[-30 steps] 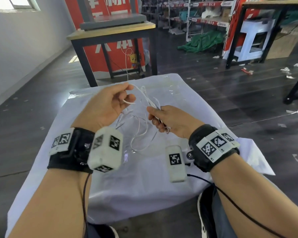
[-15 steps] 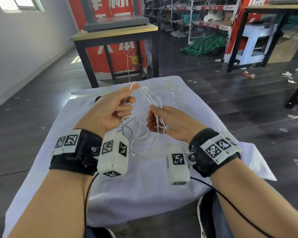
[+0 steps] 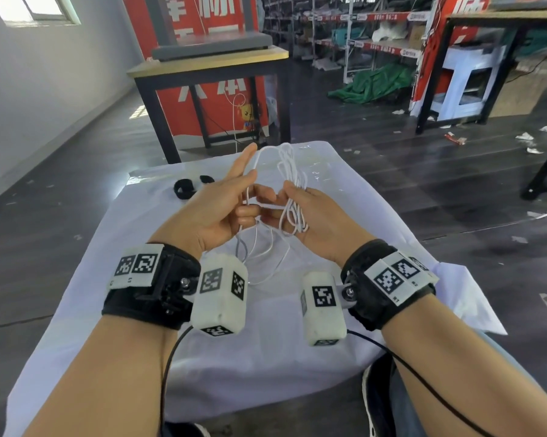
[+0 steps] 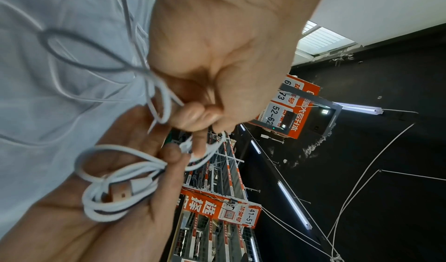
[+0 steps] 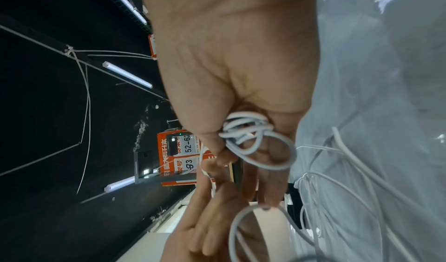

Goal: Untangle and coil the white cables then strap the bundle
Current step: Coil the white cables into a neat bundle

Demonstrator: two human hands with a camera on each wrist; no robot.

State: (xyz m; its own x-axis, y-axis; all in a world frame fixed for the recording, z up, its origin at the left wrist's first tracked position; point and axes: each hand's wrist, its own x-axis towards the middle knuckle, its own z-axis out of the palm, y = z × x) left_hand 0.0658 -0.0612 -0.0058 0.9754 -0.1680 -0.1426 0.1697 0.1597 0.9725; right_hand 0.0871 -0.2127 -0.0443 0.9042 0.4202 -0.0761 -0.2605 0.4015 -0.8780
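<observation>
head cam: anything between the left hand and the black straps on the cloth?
Nothing. In the head view the black straps lie on the white cloth just beyond the left hand; only bare cloth shows between. The white cables hang on its other side.

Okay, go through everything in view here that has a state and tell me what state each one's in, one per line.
white cables: partly coiled, loose loops hanging to the cloth, not strapped
left hand: pinching one cable strand, index finger extended
right hand: gripping the gathered coil
black straps: lying unused on the cloth, apart from the cables
white cloth: spread over the table
</observation>
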